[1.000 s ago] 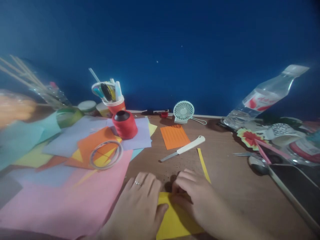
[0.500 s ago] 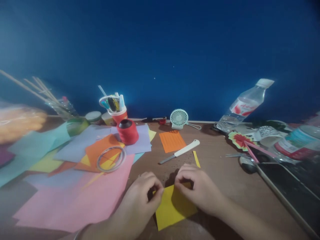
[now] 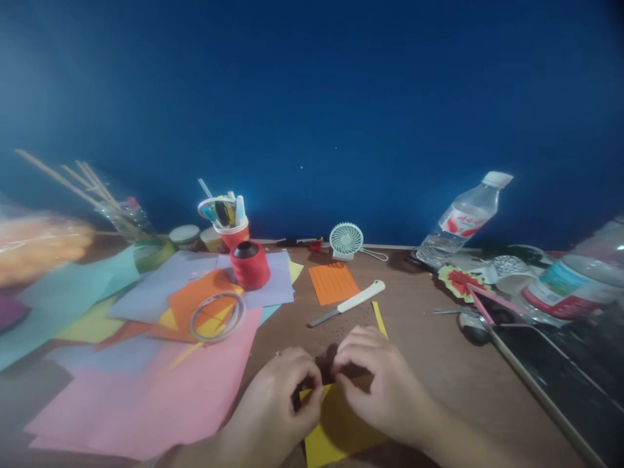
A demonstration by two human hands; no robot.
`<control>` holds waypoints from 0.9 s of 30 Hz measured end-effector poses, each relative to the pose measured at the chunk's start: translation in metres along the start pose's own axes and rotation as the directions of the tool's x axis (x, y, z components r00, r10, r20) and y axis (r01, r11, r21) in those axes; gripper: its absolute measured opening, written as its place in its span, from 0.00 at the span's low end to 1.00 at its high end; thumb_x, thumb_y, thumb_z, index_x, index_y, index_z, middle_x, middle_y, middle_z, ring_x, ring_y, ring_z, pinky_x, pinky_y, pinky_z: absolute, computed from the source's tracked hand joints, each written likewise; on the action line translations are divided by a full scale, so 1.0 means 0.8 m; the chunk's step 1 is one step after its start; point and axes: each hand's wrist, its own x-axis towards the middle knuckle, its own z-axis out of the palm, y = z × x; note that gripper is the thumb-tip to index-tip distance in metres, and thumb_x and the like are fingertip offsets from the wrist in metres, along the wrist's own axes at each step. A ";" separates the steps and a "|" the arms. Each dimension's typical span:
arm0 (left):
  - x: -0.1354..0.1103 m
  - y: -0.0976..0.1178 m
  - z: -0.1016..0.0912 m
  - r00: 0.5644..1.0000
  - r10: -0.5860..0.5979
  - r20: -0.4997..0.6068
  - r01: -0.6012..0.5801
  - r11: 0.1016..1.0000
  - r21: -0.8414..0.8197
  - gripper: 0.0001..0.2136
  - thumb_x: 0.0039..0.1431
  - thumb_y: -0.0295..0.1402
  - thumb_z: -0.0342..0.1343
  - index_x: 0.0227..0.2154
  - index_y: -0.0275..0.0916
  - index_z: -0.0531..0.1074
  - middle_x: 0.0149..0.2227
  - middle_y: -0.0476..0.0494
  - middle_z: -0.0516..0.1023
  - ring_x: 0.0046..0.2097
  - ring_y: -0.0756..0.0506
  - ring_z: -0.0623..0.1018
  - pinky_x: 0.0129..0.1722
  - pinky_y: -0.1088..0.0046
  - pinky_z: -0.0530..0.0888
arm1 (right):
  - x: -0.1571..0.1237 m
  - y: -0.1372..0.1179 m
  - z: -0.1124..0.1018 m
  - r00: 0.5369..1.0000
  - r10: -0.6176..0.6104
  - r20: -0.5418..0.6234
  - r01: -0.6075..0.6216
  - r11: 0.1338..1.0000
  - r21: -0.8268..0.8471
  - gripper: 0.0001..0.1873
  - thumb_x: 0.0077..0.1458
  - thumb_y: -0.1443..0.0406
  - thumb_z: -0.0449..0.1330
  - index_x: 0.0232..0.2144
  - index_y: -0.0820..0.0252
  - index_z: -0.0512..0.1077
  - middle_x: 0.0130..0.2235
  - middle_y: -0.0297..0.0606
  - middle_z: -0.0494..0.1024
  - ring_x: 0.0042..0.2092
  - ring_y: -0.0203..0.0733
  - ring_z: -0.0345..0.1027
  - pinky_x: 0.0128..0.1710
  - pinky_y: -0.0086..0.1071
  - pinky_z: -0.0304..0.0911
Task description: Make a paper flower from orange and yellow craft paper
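Both hands are a little apart from each other, at the far edge of a yellow sheet of paper (image 3: pixel 336 432), which lies at the near middle of the brown table (image 3: pixel 439 364); the left hand (image 3: pixel 277 406) pinches this edge between thumb and fingers, and the right hand (image 3: pixel 383 387) does the same, farther to the right; beyond the right hand lies a narrow yellow strip (image 3: pixel 379 317); to its left is a knife with white handle (image 3: pixel 361 296), and behind this, a pleated orange sheet (image 3: pixel 331 284); farther stands a small handheld fan (image 3: pixel 346 240); at left, a red thread spool (image 3: pixel 251 268) stands on coloured papers (image 3: pixel 131 403), near a pen cup (image 3: pixel 234 235); at far right, a plastic bottle (image 3: pixel 461 220) is leaning.
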 end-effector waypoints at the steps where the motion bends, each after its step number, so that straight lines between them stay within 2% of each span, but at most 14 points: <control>1: -0.001 0.000 0.000 1.000 0.012 -0.007 -0.012 1.000 0.011 0.07 0.47 0.21 0.48 0.22 0.39 0.64 0.26 0.51 0.68 0.29 0.50 0.69 0.28 0.75 0.65 | -0.001 -0.003 0.003 1.000 0.004 0.022 -0.004 1.000 -0.009 0.06 0.41 0.74 0.54 0.21 0.59 0.66 0.24 0.33 0.70 0.30 0.39 0.61 0.32 0.33 0.54; 4: -0.003 0.001 0.001 1.000 0.017 -0.015 -0.018 1.000 -0.011 0.06 0.48 0.21 0.48 0.23 0.39 0.65 0.27 0.51 0.69 0.30 0.50 0.69 0.29 0.75 0.65 | -0.003 -0.006 0.012 0.999 0.025 0.048 -0.024 0.999 -0.033 0.05 0.40 0.74 0.54 0.20 0.60 0.65 0.23 0.32 0.69 0.29 0.37 0.60 0.31 0.32 0.53; 8: -0.004 0.000 0.002 1.000 0.000 -0.006 0.000 0.996 -0.087 0.07 0.48 0.22 0.50 0.24 0.40 0.68 0.27 0.51 0.70 0.31 0.51 0.70 0.30 0.76 0.66 | -0.006 -0.007 0.018 0.999 0.022 0.026 -0.021 0.998 -0.066 0.05 0.39 0.73 0.54 0.19 0.60 0.63 0.22 0.31 0.67 0.28 0.36 0.59 0.30 0.30 0.51; 14: 0.002 -0.002 -0.002 0.986 -0.142 -0.085 0.127 0.979 -0.159 0.07 0.48 0.23 0.49 0.18 0.38 0.63 0.23 0.53 0.65 0.26 0.52 0.68 0.25 0.77 0.64 | 0.001 0.013 0.006 0.996 0.089 -0.009 -0.089 0.985 -0.146 0.06 0.38 0.75 0.53 0.19 0.60 0.62 0.23 0.31 0.66 0.28 0.36 0.58 0.31 0.30 0.51; 17: 0.004 -0.005 -0.003 0.975 -0.203 -0.089 0.177 0.956 -0.233 0.07 0.50 0.25 0.48 0.19 0.38 0.63 0.23 0.54 0.64 0.27 0.52 0.68 0.26 0.77 0.64 | 0.006 0.027 -0.007 0.980 0.189 -0.061 -0.194 0.976 -0.103 0.07 0.40 0.75 0.52 0.18 0.59 0.61 0.22 0.30 0.66 0.27 0.36 0.58 0.29 0.30 0.52; 20: 0.005 -0.007 -0.002 0.968 -0.243 -0.067 0.213 0.930 -0.298 0.07 0.50 0.26 0.48 0.20 0.38 0.63 0.23 0.53 0.64 0.27 0.52 0.67 0.26 0.77 0.64 | 0.006 0.027 -0.014 0.955 0.270 -0.122 -0.263 0.962 0.077 0.06 0.44 0.73 0.51 0.22 0.59 0.64 0.25 0.32 0.68 0.29 0.36 0.61 0.29 0.28 0.55; 21: 0.005 -0.008 -0.002 0.967 -0.247 -0.054 0.219 0.924 -0.315 0.06 0.50 0.26 0.49 0.20 0.38 0.63 0.23 0.53 0.65 0.27 0.52 0.68 0.27 0.77 0.64 | 0.005 0.024 -0.013 0.957 0.273 -0.096 -0.256 0.953 0.162 0.06 0.46 0.72 0.51 0.26 0.59 0.66 0.28 0.33 0.70 0.31 0.37 0.63 0.30 0.28 0.57; 23: 0.005 -0.007 -0.001 0.970 -0.241 -0.029 0.218 0.918 -0.330 0.06 0.50 0.26 0.49 0.20 0.38 0.64 0.23 0.52 0.66 0.28 0.51 0.68 0.27 0.77 0.64 | 0.003 0.014 -0.008 0.969 0.245 0.030 -0.242 0.922 0.301 0.10 0.47 0.69 0.54 0.35 0.57 0.69 0.33 0.33 0.73 0.35 0.37 0.66 0.34 0.28 0.59; 24: 0.005 -0.007 0.000 0.973 -0.230 -0.023 0.210 0.920 -0.330 0.06 0.49 0.26 0.50 0.20 0.38 0.64 0.23 0.52 0.66 0.28 0.51 0.68 0.27 0.77 0.64 | 0.001 0.009 -0.004 0.963 0.243 0.117 -0.268 0.908 0.321 0.10 0.47 0.68 0.56 0.35 0.56 0.70 0.33 0.32 0.74 0.35 0.37 0.67 0.34 0.27 0.59; 25: 0.005 -0.006 0.000 0.977 -0.213 -0.021 0.195 0.926 -0.324 0.05 0.49 0.25 0.49 0.20 0.38 0.65 0.24 0.52 0.66 0.28 0.51 0.68 0.27 0.77 0.64 | -0.001 0.003 0.001 0.956 0.258 0.141 -0.290 0.907 0.305 0.05 0.47 0.68 0.57 0.29 0.57 0.72 0.30 0.31 0.75 0.33 0.36 0.67 0.32 0.26 0.59; 27: 0.004 -0.005 0.000 0.986 -0.166 -0.019 0.153 0.942 -0.299 0.05 0.47 0.23 0.49 0.22 0.39 0.66 0.25 0.52 0.67 0.30 0.51 0.68 0.29 0.77 0.65 | -0.005 -0.004 0.011 0.950 0.275 0.144 -0.304 0.919 0.251 0.05 0.47 0.69 0.57 0.23 0.58 0.72 0.26 0.30 0.75 0.30 0.35 0.67 0.31 0.26 0.58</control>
